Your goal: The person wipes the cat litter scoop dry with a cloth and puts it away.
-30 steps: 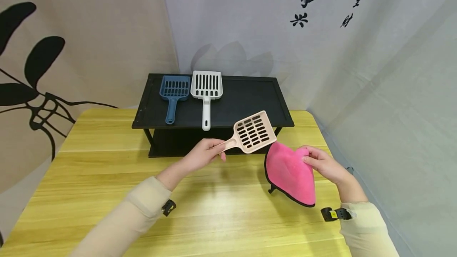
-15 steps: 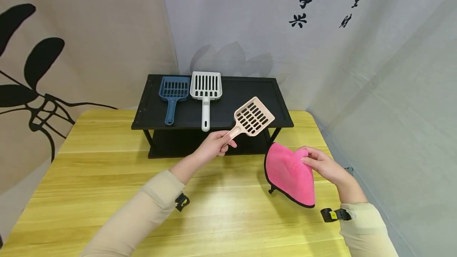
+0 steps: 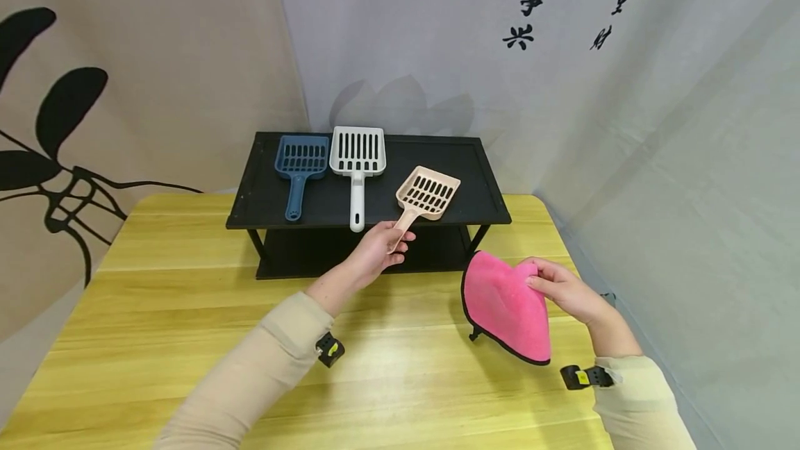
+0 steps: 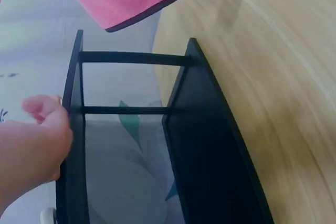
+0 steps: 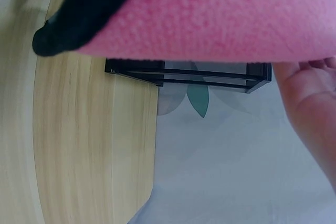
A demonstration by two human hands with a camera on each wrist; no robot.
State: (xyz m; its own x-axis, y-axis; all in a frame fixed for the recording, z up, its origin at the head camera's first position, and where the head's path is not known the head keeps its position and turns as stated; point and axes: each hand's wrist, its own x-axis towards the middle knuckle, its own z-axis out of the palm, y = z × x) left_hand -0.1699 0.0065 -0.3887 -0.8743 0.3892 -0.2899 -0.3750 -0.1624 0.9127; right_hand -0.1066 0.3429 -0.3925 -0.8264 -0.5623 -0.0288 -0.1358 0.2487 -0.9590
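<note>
My left hand [image 3: 381, 248] pinches the handle of a beige slotted litter scoop [image 3: 428, 193], whose head overlaps the right part of the black shelf's top in the head view. In the left wrist view that hand [image 4: 39, 140] is at the shelf's top edge, and the scoop is hidden. To the right, my right hand [image 3: 565, 289] holds a pink cloth [image 3: 509, 304] with black edging by one corner, and the cloth hangs down. In the right wrist view the pink cloth [image 5: 226, 19] fills the upper part. A white litter scoop [image 3: 357, 155] and a blue one [image 3: 303, 158] lie side by side on the shelf.
The two-tier black shelf [image 3: 475, 193] stands at the back of the wooden table [image 3: 400, 380]. Its lower tier [image 4: 210, 145] is seen from the side in the left wrist view. Behind hangs a pale curtain [image 3: 400, 33] with black characters.
My left hand has moved forward with the beige scoop, which went up and left from beside the cloth to over the shelf top, its head turning upward. The right hand stays put with the cloth.
</note>
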